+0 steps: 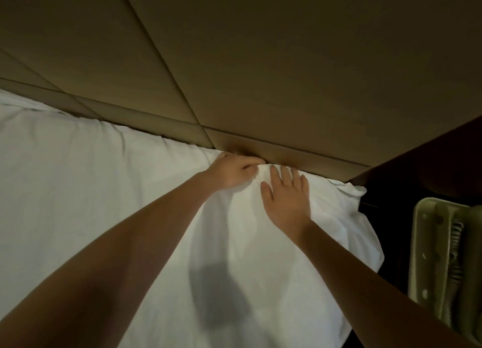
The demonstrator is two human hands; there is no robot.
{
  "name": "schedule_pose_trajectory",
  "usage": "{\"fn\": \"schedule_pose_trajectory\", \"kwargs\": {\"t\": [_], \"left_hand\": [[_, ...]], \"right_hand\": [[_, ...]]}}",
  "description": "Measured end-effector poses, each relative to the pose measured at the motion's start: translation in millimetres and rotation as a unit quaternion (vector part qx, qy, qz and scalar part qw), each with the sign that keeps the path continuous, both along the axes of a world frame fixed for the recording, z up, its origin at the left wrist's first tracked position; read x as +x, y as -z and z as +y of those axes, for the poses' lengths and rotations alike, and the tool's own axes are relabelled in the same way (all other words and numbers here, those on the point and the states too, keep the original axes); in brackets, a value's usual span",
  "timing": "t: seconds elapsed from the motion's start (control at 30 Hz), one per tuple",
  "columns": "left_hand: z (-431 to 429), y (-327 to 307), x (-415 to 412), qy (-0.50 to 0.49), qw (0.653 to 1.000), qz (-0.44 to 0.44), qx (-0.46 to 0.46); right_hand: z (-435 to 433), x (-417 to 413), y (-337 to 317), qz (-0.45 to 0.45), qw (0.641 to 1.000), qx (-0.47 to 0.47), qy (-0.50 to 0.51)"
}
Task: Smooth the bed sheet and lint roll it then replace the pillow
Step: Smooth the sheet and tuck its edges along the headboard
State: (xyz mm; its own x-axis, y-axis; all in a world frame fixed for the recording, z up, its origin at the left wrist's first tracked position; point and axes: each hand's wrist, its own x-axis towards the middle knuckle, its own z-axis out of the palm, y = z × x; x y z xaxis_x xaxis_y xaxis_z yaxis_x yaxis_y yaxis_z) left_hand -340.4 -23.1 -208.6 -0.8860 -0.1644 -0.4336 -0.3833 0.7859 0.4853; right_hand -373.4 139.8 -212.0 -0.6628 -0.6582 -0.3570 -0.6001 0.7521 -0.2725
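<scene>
Left grip (232, 171) pinches, so far as the dim view shows, the far edge of the bed sheet (78, 196) against the padded headboard (287, 73), while the right grip (285, 201) rests flat and unclenched just beside it, nearer the sheet's loose corner hanging off rightward.
</scene>
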Motion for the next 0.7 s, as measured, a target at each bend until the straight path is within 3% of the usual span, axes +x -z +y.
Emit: {"fn": "schedule_pose_trajectory", "kwargs": {"t": [0.1,0.27,0.33,0.43,0.53,0.63,0.7], "left_hand": [[-16,3,22,0.059,0.985,0.108,-0.120],[-79,8,58,0.028,0.974,0.027,-0.224],[-92,11,54,0.030,0.978,-0.034,-0.204],[-105,12,43,0.021,0.992,-0.075,-0.103],[-137,7,62,-0.006,0.998,0.037,-0.040],[-192,5,110,-0.073,0.973,0.147,-0.163],[-233,3,145,-0.133,0.953,0.100,-0.252]], "right_hand": [[-30,14,-3,0.022,0.997,-0.052,-0.052],[-96,38,1,-0.013,0.994,0.003,-0.112],[-117,45,8,-0.015,0.994,0.035,-0.105],[-138,48,18,0.001,0.997,0.056,-0.046],[-155,60,17,0.068,0.997,0.025,-0.018],[-188,85,15,0.096,0.994,-0.025,-0.040],[-223,108,7,0.096,0.987,-0.079,-0.106]]}}
